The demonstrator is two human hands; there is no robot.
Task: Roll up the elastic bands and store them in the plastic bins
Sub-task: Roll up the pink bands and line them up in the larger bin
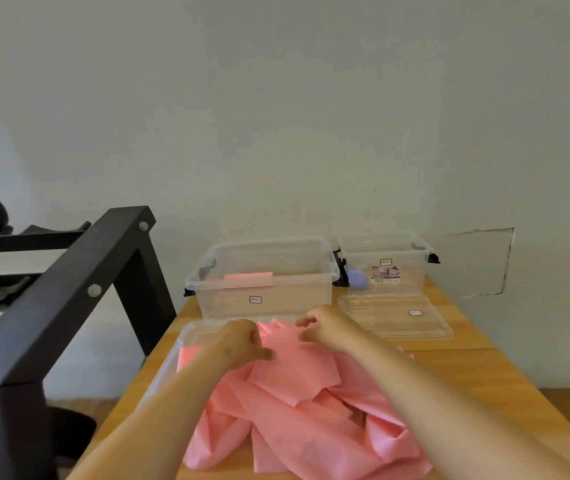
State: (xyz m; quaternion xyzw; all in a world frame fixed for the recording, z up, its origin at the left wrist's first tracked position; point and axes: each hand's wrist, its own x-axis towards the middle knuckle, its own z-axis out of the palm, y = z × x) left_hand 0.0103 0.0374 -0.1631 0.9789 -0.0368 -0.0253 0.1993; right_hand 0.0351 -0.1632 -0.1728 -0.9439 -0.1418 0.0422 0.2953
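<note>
Behind wood table (484,368), grey wall. Heap of pink bands (294,410) near front. Fingers of left hand (242,341) pinch band end; right hand (325,327) curled just above it, grip unclear. Step: start roll. Next: roll tight, drop in bin (294,299) beside pink roll (248,279)

The open top of the large clear plastic bin (262,278) is accessible from above. A pale wall (276,133) stands behind the bin. To its left, a black metal frame (69,299) rises beside the edge of the wooden table (484,368). Just right of the bin stands a smaller clear plastic bin (385,268), with a flat clear lid (394,317) before it. In front of the bin, a heap of pink elastic bands (297,403) covers the table. Bare tabletop lies to the front right.
</note>
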